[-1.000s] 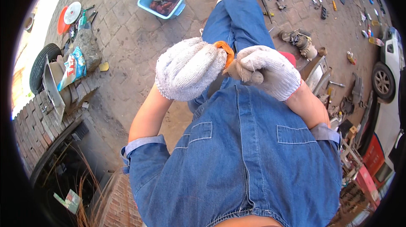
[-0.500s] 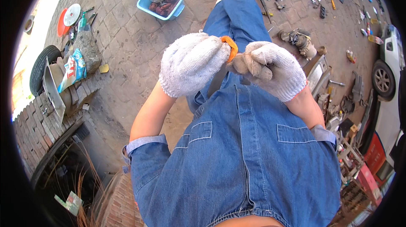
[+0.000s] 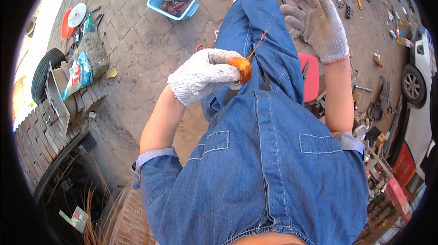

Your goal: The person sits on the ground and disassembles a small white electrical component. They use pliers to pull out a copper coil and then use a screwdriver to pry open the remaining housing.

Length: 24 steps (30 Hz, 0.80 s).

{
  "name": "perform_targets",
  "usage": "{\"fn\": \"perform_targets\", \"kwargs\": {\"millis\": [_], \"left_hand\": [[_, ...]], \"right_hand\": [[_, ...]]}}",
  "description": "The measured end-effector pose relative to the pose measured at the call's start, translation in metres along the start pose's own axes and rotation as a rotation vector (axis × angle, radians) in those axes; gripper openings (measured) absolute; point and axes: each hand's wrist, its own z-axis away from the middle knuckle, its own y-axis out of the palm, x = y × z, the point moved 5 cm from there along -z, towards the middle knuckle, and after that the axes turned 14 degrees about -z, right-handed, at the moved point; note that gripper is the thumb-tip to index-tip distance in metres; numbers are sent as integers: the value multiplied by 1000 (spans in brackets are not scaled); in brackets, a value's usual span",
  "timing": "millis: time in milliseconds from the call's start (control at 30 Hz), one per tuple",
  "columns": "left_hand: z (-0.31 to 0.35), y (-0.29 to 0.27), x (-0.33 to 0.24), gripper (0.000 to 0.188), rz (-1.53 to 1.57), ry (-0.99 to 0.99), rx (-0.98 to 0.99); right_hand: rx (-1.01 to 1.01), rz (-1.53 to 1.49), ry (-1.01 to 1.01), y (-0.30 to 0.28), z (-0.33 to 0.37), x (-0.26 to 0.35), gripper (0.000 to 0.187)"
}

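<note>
My left hand (image 3: 203, 75), in a white knitted work glove, is closed on a bundle of thin orange-copper wire (image 3: 241, 69) in front of my lap. Loose wire strands (image 3: 262, 39) trail from the bundle up over my blue trousers. Away to the right, my right hand (image 3: 317, 23) is raised with its gloved fingers spread, and nothing shows in it. Its glove is greyed with dirt on the palm. Just below that hand, a dark hand tool (image 3: 305, 68) rests on a red seat-like surface (image 3: 312, 83) beside my leg.
A light blue basin (image 3: 188, 13) holding dark reddish clumps stands on the paving ahead. Tools and scrap parts lie scattered at the upper right, near a white car (image 3: 422, 62). To the left are a tyre (image 3: 44, 69) and a brick edge (image 3: 39, 140) beside a dark pit.
My right hand has left the wire and swung up and right, its fingers opening. My left hand keeps the bundle, which shows more now. The red surface has come into view.
</note>
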Motion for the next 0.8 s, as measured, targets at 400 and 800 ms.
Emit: {"fn": "perform_targets", "kwargs": {"millis": [400, 800], "left_hand": [[-2, 5, 16, 46, 314, 43, -7], [-3, 8, 4, 41, 223, 35, -67]], "right_hand": [[-126, 1202, -1117, 71, 71, 15, 29], [124, 1102, -327, 76, 36, -39, 15]]}}
